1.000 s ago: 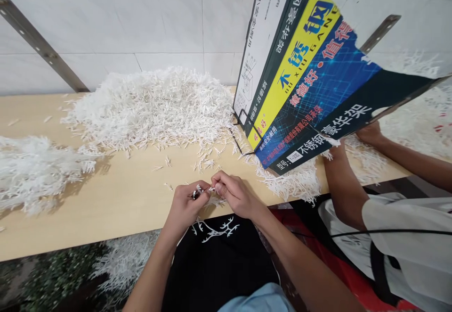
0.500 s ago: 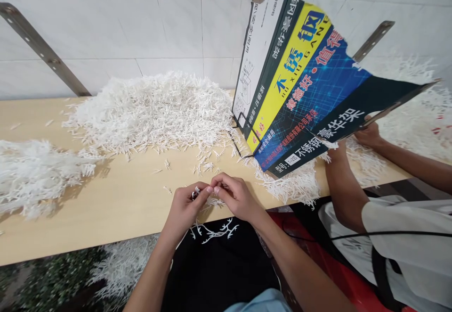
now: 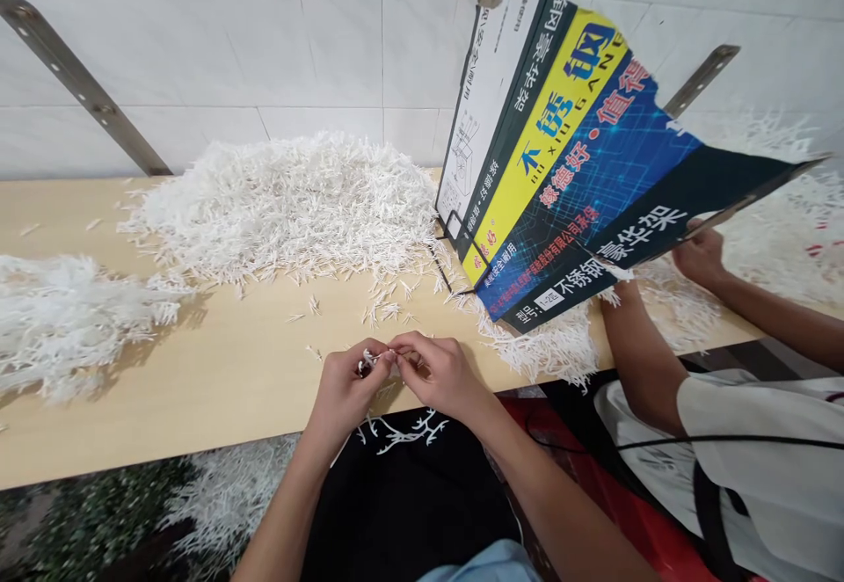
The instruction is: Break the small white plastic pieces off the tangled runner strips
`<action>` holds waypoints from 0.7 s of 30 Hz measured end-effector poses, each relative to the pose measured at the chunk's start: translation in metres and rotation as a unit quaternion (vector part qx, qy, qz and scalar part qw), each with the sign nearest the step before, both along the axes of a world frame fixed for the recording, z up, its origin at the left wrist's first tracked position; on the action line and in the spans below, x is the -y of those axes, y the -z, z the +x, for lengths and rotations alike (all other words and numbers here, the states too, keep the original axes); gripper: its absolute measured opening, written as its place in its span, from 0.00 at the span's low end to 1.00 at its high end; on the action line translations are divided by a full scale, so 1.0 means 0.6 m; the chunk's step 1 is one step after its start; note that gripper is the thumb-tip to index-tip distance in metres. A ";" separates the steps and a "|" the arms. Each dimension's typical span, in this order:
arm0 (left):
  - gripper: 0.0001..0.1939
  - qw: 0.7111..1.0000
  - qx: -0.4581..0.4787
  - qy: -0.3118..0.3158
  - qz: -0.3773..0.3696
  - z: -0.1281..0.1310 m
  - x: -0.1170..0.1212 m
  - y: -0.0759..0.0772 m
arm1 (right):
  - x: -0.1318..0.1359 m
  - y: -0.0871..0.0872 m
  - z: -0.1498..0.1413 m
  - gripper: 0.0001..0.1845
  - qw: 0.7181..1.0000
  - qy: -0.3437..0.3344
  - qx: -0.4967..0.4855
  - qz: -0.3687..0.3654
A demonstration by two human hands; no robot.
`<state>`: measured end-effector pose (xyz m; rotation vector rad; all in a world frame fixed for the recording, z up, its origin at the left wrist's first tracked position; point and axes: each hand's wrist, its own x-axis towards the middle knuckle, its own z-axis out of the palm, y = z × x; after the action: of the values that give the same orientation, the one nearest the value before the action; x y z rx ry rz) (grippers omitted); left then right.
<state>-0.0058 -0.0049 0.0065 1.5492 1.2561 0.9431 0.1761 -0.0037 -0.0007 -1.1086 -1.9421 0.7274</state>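
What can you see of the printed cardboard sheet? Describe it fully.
The cardboard sheet is a flattened, creased box panel printed in white, green, yellow, blue and black bands with Chinese lettering. Its top corner is torn. It stands tilted on the table, propped by a wire stand, with white plastic bits against its foot.

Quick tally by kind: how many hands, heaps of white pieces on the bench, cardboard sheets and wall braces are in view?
Bare hands: 3, the left hand, right hand, co-worker's hand
White plastic sprig heaps: 3
Printed cardboard sheet: 1
Metal wall braces: 2
Total: 9
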 end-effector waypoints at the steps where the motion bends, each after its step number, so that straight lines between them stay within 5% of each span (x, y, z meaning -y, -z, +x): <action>1: 0.17 1.000 -0.011 0.011 0.008 -0.001 0.001 0.000 | 0.001 0.002 0.000 0.08 1.000 0.006 0.011 0.005; 7: 0.17 0.995 -0.070 0.038 0.062 -0.008 0.011 0.004 | 0.002 -0.004 0.001 0.07 0.990 -0.005 0.119 0.077; 15: 0.20 0.992 -0.093 0.040 0.079 -0.004 0.006 0.007 | 0.003 -0.002 -0.008 0.12 0.988 0.016 0.107 0.114; 21: 0.19 0.995 -0.053 0.061 0.057 -0.015 0.011 0.005 | -0.013 0.011 0.002 0.13 0.975 0.197 0.048 0.094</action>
<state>-0.0145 -0.0117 0.0036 1.7655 1.1828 0.8763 0.1776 0.0041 -0.0073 -1.3726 -1.7488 0.2727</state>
